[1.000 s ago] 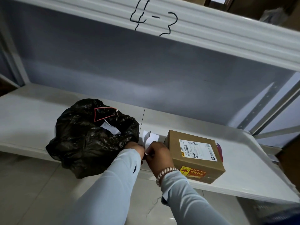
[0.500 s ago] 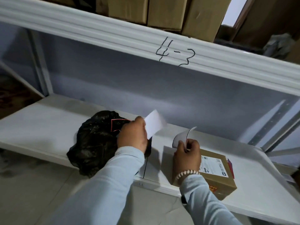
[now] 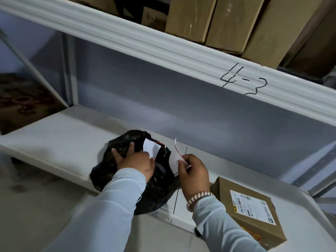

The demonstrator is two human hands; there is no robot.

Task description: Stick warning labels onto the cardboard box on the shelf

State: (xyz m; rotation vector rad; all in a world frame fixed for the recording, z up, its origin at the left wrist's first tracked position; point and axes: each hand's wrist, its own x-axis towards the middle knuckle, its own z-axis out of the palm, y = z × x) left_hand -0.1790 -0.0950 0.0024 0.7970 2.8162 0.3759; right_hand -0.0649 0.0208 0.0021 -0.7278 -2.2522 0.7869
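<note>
Two hands were at work over the bag [image 3: 131,180]: backing [image 3: 151,147] was held by the left hand [image 3: 135,163], a peeled label [image 3: 175,158] was pinched by the right hand [image 3: 193,172], seemingly due next on the box [image 3: 249,210] resting on the shelf [image 3: 54,140] nearby.

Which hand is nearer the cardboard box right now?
Right. The right hand is just left of the cardboard box, pinching a label; the left hand is farther left, at the black bag.
</note>
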